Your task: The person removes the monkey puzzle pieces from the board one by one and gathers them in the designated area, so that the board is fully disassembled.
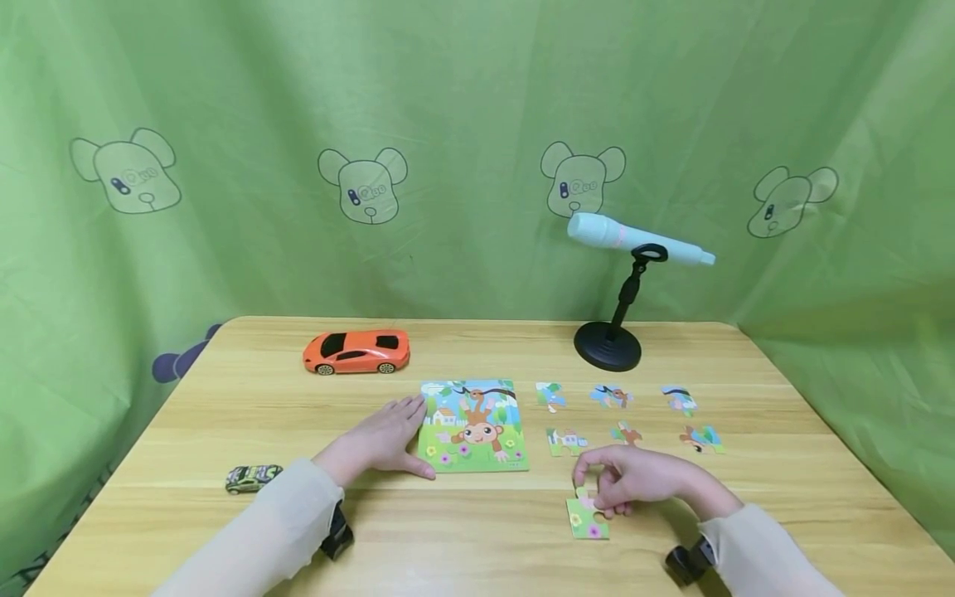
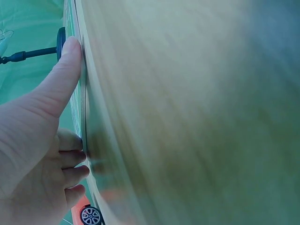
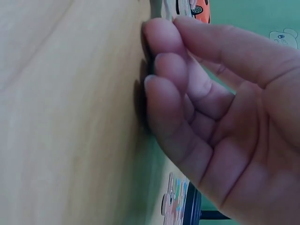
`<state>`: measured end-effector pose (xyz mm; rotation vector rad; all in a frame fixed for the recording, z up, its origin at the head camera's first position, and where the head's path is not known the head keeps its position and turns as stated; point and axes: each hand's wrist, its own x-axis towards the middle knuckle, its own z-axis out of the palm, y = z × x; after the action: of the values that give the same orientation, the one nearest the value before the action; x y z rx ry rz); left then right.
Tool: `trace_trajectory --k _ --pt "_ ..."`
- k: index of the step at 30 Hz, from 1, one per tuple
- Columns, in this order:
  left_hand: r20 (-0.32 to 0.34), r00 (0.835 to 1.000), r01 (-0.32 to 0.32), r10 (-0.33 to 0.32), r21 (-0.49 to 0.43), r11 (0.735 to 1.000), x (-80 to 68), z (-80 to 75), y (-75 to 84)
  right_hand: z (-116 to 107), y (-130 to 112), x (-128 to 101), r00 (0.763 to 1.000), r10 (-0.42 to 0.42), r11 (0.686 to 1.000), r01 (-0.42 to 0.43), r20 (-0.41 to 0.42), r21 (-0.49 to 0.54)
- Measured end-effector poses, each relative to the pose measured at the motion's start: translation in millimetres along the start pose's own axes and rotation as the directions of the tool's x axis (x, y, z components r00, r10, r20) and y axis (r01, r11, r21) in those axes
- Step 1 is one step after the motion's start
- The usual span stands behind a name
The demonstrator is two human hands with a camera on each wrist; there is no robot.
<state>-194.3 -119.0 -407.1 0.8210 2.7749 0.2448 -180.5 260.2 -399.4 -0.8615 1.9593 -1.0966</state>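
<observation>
A square picture board (image 1: 472, 452) with a cartoon monkey lies mid-table. My left hand (image 1: 384, 437) rests at its left edge, fingers and thumb extended. In the left wrist view that hand (image 2: 42, 126) shows thumb and fingertips at the board's edge. To the right, my right hand (image 1: 634, 479) pinches a green jigsaw piece (image 1: 587, 524) with flowers, its thumb and index finger at the upper part. The right wrist view shows this hand (image 3: 206, 103) with curled fingers low over the table; the piece is hidden there.
Several loose jigsaw pieces, such as one with a house (image 1: 564, 440), lie in rows right of the board. An orange toy car (image 1: 358, 352) stands back left, a small patterned toy car (image 1: 252, 478) front left. A blue microphone (image 1: 634, 238) sits on a black stand (image 1: 608, 346) at the back.
</observation>
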Motion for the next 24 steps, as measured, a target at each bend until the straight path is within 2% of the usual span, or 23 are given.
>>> trace_trajectory --k 9,14,18,24 --pt "0.001 1.0 0.0 0.0 -0.005 1.0 -0.5 -1.6 0.9 0 0 1 1.0 0.004 1.0 -0.004 0.008 -0.017" --pt "0.002 1.0 0.003 -0.003 -0.003 1.0 -0.8 -0.9 0.5 -2 -8 6 1.0 -0.016 0.998 0.015 -0.015 -0.057" --pt "0.0 1.0 0.004 -0.004 0.001 1.0 -0.9 -0.1 0.2 -4 -19 17 0.998 -0.045 0.993 0.039 -0.051 -0.109" --pt "0.001 1.0 0.002 -0.002 -0.012 1.0 -0.4 -0.5 0.3 -4 -37 46 0.99 -0.077 0.975 0.05 -0.118 -0.216"
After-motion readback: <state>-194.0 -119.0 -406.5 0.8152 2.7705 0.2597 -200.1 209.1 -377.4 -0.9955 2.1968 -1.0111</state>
